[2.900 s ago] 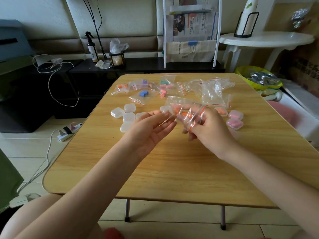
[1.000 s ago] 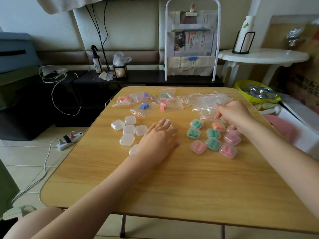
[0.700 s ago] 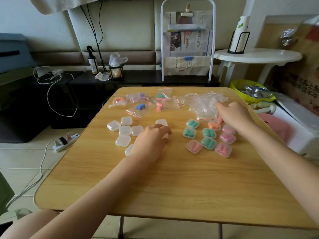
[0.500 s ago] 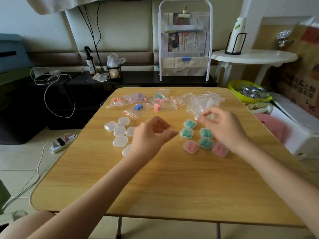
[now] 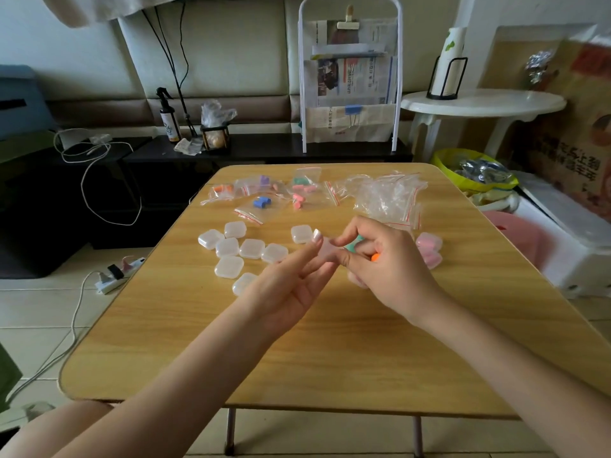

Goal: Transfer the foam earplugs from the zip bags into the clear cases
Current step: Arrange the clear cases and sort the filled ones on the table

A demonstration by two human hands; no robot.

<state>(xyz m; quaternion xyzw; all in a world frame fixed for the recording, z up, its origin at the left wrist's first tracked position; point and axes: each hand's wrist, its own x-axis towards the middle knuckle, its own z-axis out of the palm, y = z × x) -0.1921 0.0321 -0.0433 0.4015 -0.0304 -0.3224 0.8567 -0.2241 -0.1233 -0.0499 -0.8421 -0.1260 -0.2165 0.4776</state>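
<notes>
both hands have come together over the middle of the table since a moment ago, when they were still a little apart. the left hand (image 5: 291, 285) is up off the wood with its fingers almost straight, and a clear case (image 5: 325, 251) sits at its fingertips. the right hand (image 5: 385, 269) is curled, its thumb and first finger pinching the other side of that same case. something small and orange (image 5: 375, 258) peeks out from under its curled fingers, but i cannot tell if it is held.

the empty cases (image 5: 239, 249) lie in a loose bunch to the left of the hands, with one more case (image 5: 301, 233) just behind the left fingertips. the pink filled cases (image 5: 429, 247) show past the right hand, near the right edge. the zip bags with earplugs (image 5: 264, 193) lie along the far edge, and a heap of floppy clear bags (image 5: 386, 196) sits beside them.

the table (image 5: 330, 358) has lots of bare wood on the near side, all the way to the front edge under the arms.
</notes>
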